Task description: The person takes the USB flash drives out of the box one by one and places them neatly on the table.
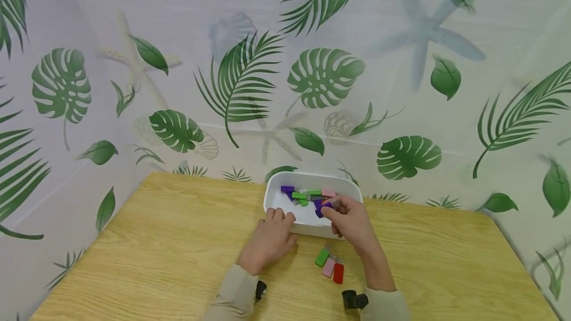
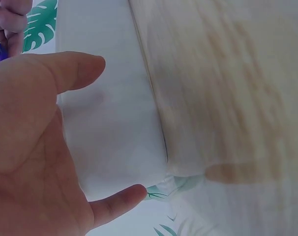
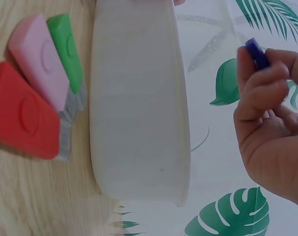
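Observation:
In the head view my right hand [image 1: 354,222] is over the right part of a white plastic box [image 1: 308,229]. Its thumb and fingers pinch a small purple USB stick [image 3: 257,54], above the rim in the right wrist view. My left hand [image 1: 270,239] grips the box's near wall toward the left, fingers over the rim and the thumb [image 2: 85,71] on the outer side. Inside the box lie several USB sticks, among them a purple one [image 1: 287,189], a green one [image 1: 300,195] and a pink one [image 1: 328,193].
On the wooden table [image 1: 178,241] before the box, a green [image 1: 321,257], a pink [image 1: 328,267] and a red USB stick [image 1: 338,274] lie side by side, metal ends toward the box. Behind the table hangs a leaf-patterned cloth [image 1: 267,88].

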The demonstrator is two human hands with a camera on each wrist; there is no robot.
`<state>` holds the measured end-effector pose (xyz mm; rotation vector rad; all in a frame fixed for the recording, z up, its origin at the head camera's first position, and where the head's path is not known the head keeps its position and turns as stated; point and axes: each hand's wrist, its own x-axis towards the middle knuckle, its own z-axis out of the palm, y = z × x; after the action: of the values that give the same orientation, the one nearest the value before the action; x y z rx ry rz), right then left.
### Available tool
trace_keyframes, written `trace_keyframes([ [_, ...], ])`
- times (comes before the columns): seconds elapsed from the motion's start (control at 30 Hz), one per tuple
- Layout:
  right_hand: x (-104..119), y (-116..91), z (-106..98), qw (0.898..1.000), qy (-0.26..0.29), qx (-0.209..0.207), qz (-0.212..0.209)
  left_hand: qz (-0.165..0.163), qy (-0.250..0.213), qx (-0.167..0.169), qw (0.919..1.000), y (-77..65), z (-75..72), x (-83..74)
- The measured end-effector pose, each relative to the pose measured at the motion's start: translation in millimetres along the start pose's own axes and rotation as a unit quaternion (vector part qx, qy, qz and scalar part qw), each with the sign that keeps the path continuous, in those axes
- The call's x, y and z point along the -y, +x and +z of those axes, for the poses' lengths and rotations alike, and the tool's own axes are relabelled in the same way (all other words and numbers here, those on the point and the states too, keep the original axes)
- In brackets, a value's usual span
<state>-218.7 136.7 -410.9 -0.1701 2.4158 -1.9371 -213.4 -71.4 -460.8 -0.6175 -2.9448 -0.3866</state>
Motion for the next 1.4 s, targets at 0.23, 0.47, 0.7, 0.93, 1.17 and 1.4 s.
trace_keyframes([
  [0.23,-1,1,6,0.992,-0.121,0.031,-0.022,0.000,0.006,-0.004,1.0000,2.2,-1.9,3.7],
  [0.47,-5,-6,15,0.969,-0.180,0.159,-0.061,-0.004,0.016,-0.012,0.9998,3.1,-4.3,8.7],
  [0.7,-10,-14,28,0.939,-0.206,0.271,-0.044,0.004,0.024,-0.015,0.9996,-2.0,2.3,8.0],
  [0.93,-5,-17,44,0.919,-0.259,0.288,-0.072,0.011,0.018,-0.018,0.9996,0.2,0.0,5.1],
  [1.17,-7,-19,52,0.908,-0.294,0.289,-0.074,0.010,0.024,-0.005,0.9996,2.5,-2.2,3.9],
  [1.4,-15,-20,50,0.893,-0.311,0.313,-0.092,0.012,0.006,0.007,0.9999,3.0,-2.0,3.2],
])
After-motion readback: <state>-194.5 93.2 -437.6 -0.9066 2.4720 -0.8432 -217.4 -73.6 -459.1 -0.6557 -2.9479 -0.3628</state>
